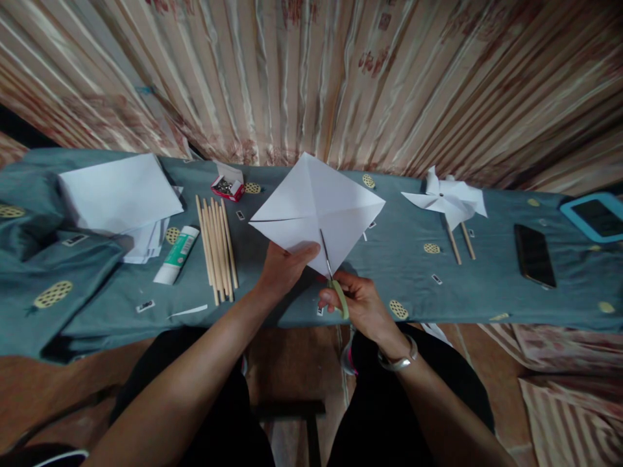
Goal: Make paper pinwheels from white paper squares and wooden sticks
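Note:
A square sheet of white paper (335,185), creased along its diagonals, is held up over the cloth with one corner towards me. My left hand (287,266) pinches its lower left side, thumb on top and fingers hidden beneath. A slit runs inward from the paper's left corner. In my right hand (360,301) is a pair of scissors (339,295) with pale green handles. The blades lie on the paper at its near corner, pointing towards the middle.
Left of the paper lie wooden sticks (217,250), a glue stick (178,255), a red box of small metal pins (228,181) and white sheets (121,194). To the right are paper pinwheels (452,198) on sticks, a black phone (534,255) and a blue-framed device (596,216). A curtain (311,84) hangs behind.

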The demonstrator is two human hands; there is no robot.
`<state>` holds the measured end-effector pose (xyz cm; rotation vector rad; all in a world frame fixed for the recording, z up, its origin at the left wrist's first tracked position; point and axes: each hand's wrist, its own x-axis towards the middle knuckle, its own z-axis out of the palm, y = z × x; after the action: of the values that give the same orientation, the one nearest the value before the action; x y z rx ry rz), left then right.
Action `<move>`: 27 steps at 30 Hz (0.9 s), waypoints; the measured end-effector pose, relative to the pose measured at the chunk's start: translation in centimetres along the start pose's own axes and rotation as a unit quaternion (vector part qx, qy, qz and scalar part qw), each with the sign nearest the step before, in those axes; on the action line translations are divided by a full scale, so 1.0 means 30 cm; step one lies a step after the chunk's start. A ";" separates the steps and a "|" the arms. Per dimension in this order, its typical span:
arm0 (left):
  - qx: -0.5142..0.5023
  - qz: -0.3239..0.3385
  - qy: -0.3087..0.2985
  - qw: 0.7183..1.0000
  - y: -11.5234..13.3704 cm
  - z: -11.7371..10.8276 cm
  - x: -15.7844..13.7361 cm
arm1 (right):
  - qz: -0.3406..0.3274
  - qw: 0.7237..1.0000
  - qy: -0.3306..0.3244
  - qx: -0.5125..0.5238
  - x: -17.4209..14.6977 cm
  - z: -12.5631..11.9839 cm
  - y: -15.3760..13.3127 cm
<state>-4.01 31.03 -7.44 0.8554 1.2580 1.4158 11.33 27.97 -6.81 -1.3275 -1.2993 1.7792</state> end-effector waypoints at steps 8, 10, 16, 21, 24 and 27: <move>-0.001 0.010 -0.008 1.000 -0.014 0.003 0.002 | -0.015 1.000 0.005 -0.007 -0.001 0.001 -0.011; 0.008 0.013 -0.006 1.000 -0.019 0.001 0.002 | -0.019 1.000 0.008 -0.014 -0.001 0.001 -0.014; 0.011 0.012 -0.022 1.000 -0.035 -0.002 -0.001 | -0.043 0.998 0.008 -0.034 -0.002 0.003 -0.029; 0.015 0.010 -0.021 1.000 -0.036 0.001 -0.004 | -0.033 0.999 0.011 -0.038 0.000 0.006 -0.039; 0.011 0.008 -0.027 1.000 -0.032 0.002 -0.004 | -0.025 0.999 0.013 -0.029 0.002 0.007 -0.041; 0.014 0.005 -0.026 1.000 -0.030 0.000 -0.003 | -0.025 0.999 0.013 -0.027 0.004 0.010 -0.038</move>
<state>-3.77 30.88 -8.30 0.9140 1.2374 1.3787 10.88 28.39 -5.81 -1.3312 -1.3622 1.6988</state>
